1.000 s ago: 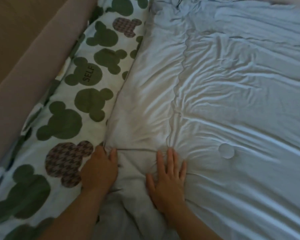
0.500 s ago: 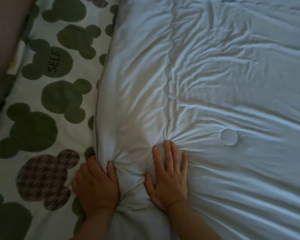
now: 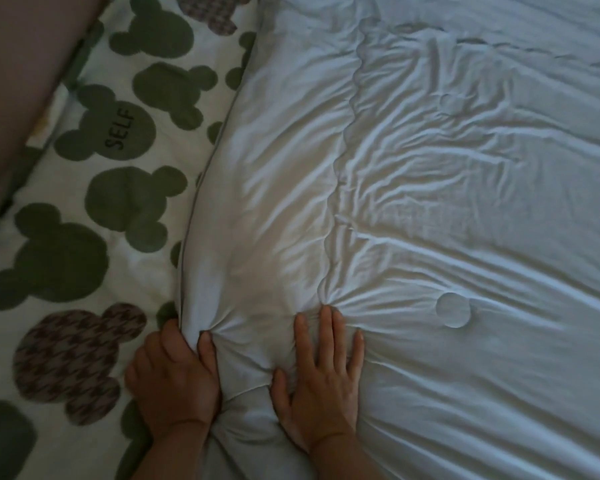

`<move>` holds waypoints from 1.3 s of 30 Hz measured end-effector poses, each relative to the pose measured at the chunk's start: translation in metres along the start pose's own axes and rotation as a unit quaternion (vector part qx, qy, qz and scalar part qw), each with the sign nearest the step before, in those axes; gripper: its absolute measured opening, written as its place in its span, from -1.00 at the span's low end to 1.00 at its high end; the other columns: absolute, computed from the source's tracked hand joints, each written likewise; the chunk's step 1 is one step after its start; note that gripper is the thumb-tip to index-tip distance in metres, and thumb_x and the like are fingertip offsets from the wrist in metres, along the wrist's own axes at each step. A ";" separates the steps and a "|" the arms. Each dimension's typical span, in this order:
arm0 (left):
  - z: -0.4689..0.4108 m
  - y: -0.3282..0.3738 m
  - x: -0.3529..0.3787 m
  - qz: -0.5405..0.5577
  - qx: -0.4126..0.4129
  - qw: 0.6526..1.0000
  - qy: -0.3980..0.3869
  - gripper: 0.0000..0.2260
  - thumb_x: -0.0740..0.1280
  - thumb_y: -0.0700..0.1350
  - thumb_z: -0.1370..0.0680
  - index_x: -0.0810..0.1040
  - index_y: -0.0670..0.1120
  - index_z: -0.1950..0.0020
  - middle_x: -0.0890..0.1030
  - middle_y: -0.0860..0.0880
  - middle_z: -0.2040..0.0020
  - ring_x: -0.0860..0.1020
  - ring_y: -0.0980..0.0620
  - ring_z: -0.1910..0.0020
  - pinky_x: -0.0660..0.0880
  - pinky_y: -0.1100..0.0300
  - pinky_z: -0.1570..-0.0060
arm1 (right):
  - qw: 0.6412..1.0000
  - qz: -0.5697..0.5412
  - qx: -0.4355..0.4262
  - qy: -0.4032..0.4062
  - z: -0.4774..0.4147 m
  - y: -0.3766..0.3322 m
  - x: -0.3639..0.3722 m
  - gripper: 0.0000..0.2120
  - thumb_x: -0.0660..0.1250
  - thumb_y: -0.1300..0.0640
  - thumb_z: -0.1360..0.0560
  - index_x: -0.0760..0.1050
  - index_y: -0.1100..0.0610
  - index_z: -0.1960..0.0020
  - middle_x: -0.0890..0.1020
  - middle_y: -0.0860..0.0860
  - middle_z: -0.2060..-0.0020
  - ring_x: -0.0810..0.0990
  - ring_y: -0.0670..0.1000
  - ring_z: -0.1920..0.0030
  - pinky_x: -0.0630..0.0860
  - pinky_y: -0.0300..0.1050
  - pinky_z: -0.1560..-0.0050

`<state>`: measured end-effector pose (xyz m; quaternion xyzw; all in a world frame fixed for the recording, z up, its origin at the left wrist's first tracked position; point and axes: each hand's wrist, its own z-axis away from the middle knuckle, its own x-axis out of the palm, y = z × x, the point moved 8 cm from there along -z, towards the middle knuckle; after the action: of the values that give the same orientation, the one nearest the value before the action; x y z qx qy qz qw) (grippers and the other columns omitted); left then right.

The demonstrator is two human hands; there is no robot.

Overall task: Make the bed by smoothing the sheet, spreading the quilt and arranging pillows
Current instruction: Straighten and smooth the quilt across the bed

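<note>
At the far left the padded rail (image 3: 21,81) runs along the bed. The patterned sheet (image 3: 84,209) lies bare between it and the quilt (image 3: 465,202). That strip is my worry: if I drag the quilt towards me and not towards the rail, the sheet is left uncovered, and the pull could ruck it up underneath.

My left hand (image 3: 174,382) has its fingers curled round the quilt's piped edge (image 3: 191,237), thumb on top, with the cloth bunched into tight folds at the grip. A hard tug from that one point would likely fan creases outward instead of shifting the whole edge, and the fabric could slip free.

My right hand (image 3: 323,375) lies flat on the quilt, fingers straight and a little spread, holding nothing. If it presses down while the left pulls, it pins the cloth and more wrinkles gather between the two hands.

The quilt covers the bed from the piped edge to the right side of the view and is creased all over. To the left there is open sheet up to the rail, which I judge would stop any further spread. Rightwards and away from me the quilt lies open, and I cannot see its far or right edges.
</note>
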<state>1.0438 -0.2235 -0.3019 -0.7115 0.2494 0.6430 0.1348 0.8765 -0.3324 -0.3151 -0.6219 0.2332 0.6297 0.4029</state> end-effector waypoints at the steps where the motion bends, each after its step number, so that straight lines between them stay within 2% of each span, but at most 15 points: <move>1: -0.002 0.001 -0.001 0.002 -0.002 1.000 0.004 -0.58 0.07 0.07 -0.59 0.43 -0.29 -0.06 0.44 -0.30 0.18 0.45 -0.27 0.22 0.32 -0.09 0.23 | 1.000 -0.001 -0.001 0.002 -0.001 0.000 0.000 -0.23 0.23 -0.23 -0.33 0.30 0.07 -0.48 0.24 0.22 -0.48 0.11 0.20 -0.52 0.07 0.35 -0.40; 16: -0.006 -0.001 0.004 -0.004 -0.016 0.999 0.044 -0.64 0.10 0.07 -0.59 0.42 -0.24 -0.06 0.47 -0.27 0.17 0.47 -0.24 0.20 0.32 -0.05 0.22 | 0.999 0.004 -0.011 0.040 0.002 -0.002 -0.001 -0.26 0.19 -0.21 -0.39 0.24 0.06 -0.51 0.19 0.21 -0.50 0.07 0.19 -0.53 0.03 0.33 -0.43; 21: -0.007 0.001 0.005 0.017 -0.001 1.000 0.016 -0.66 0.14 0.06 -0.58 0.44 -0.23 -0.04 0.50 -0.28 0.15 0.49 -0.24 0.19 0.36 -0.04 0.20 | 0.998 0.015 -0.010 0.054 0.002 -0.001 0.001 -0.28 0.12 -0.23 -0.42 0.20 0.04 -0.52 0.16 0.19 -0.51 0.02 0.16 -0.54 -0.04 0.29 -0.46; 24: -0.010 0.001 0.003 0.058 0.025 0.998 -0.004 -0.60 0.13 0.10 -0.56 0.46 -0.26 -0.02 0.53 -0.30 0.15 0.53 -0.26 0.20 0.42 -0.03 0.22 | 0.997 0.024 -0.014 0.068 0.000 0.002 0.002 -0.29 0.06 -0.26 -0.45 0.17 0.01 -0.53 0.14 0.17 -0.52 0.00 0.13 -0.54 -0.14 0.25 -0.48; 25: -0.007 -0.005 -0.001 0.081 0.030 0.996 -0.007 -0.55 0.10 0.13 -0.55 0.46 -0.27 -0.05 0.54 -0.31 0.12 0.54 -0.28 0.16 0.44 -0.05 0.19 | 0.997 0.026 -0.019 0.074 0.005 0.000 0.004 -0.29 0.02 -0.28 -0.45 0.16 0.01 -0.53 0.13 0.16 -0.53 -0.02 0.12 -0.54 -0.16 0.24 -0.48; 27: 0.000 -0.013 -0.006 0.134 0.036 0.989 -0.048 -0.48 0.09 0.17 -0.58 0.42 -0.26 -0.23 0.53 -0.32 -0.08 0.52 -0.29 -0.05 0.43 -0.08 -0.03 | 0.996 0.029 -0.029 0.075 0.004 -0.001 0.005 -0.26 -0.09 -0.31 -0.43 0.12 -0.01 -0.54 0.09 0.13 -0.54 -0.05 0.10 -0.55 -0.21 0.21 -0.49; 29: 0.018 -0.026 -0.012 0.225 0.013 0.970 -0.090 -0.48 0.14 0.15 -0.60 0.32 -0.22 -0.39 0.45 -0.26 -0.30 0.43 -0.24 -0.26 0.34 -0.02 -0.22 | 0.998 0.030 -0.024 0.058 0.004 0.002 0.006 -0.23 -0.20 -0.32 -0.41 0.05 -0.04 -0.55 0.04 0.10 -0.55 -0.09 0.07 -0.55 -0.22 0.20 -0.49; 30: 0.033 -0.036 -0.018 0.263 -0.012 0.958 -0.115 -0.49 0.16 0.14 -0.60 0.30 -0.20 -0.39 0.43 -0.23 -0.34 0.41 -0.21 -0.29 0.32 0.02 -0.24 | 0.998 0.030 -0.015 0.050 0.010 0.002 0.005 -0.25 -0.22 -0.31 -0.43 0.02 -0.04 -0.55 0.03 0.09 -0.55 -0.09 0.07 -0.55 -0.21 0.20 -0.49; 32: 0.062 -0.043 -0.025 0.281 -0.048 0.946 -0.154 -0.51 0.18 0.17 -0.58 0.34 -0.19 -0.32 0.47 -0.21 -0.29 0.45 -0.21 -0.24 0.35 0.05 -0.14 | 0.999 0.028 0.002 0.019 0.021 0.001 0.008 -0.37 -0.15 -0.24 -0.54 -0.01 -0.04 -0.56 0.00 0.09 -0.56 -0.10 0.08 -0.55 -0.20 0.19 -0.49; 35: 0.119 -0.051 -0.050 0.223 -0.055 0.960 -0.159 -0.52 0.22 0.22 -0.54 0.40 -0.17 -0.19 0.55 -0.16 -0.13 0.53 -0.19 -0.08 0.40 0.08 0.03 | 0.998 -0.047 0.015 -0.037 0.073 -0.017 0.009 -0.49 -0.03 -0.11 -0.61 0.07 -0.06 -0.55 0.00 0.06 -0.56 -0.07 0.07 -0.55 -0.16 0.15 -0.50; 37: 0.141 -0.068 -0.061 0.195 -0.059 0.966 -0.157 -0.55 0.18 0.20 -0.58 0.41 -0.19 -0.16 0.56 -0.20 -0.10 0.54 -0.20 -0.06 0.41 0.06 0.04 | 0.992 -0.113 0.012 -0.050 0.104 -0.029 0.007 -0.51 0.01 -0.10 -0.62 0.13 -0.06 -0.52 0.08 0.05 -0.55 0.00 0.04 -0.54 -0.10 0.12 -0.50; 39: 0.147 -0.097 -0.069 0.174 -0.061 0.972 -0.146 -0.56 0.16 0.15 -0.61 0.42 -0.23 -0.19 0.54 -0.26 -0.15 0.52 -0.25 -0.10 0.41 0.04 -0.01 | 0.989 -0.138 -0.010 -0.050 0.135 -0.035 -0.004 -0.50 0.03 -0.11 -0.62 0.12 -0.06 -0.53 0.11 0.05 -0.54 0.01 0.01 -0.54 -0.09 0.07 -0.49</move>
<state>0.9671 -0.0544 -0.2664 -0.5625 0.3074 0.7674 0.0123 0.8241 -0.2061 -0.2879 -0.6199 0.1185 0.6007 0.4907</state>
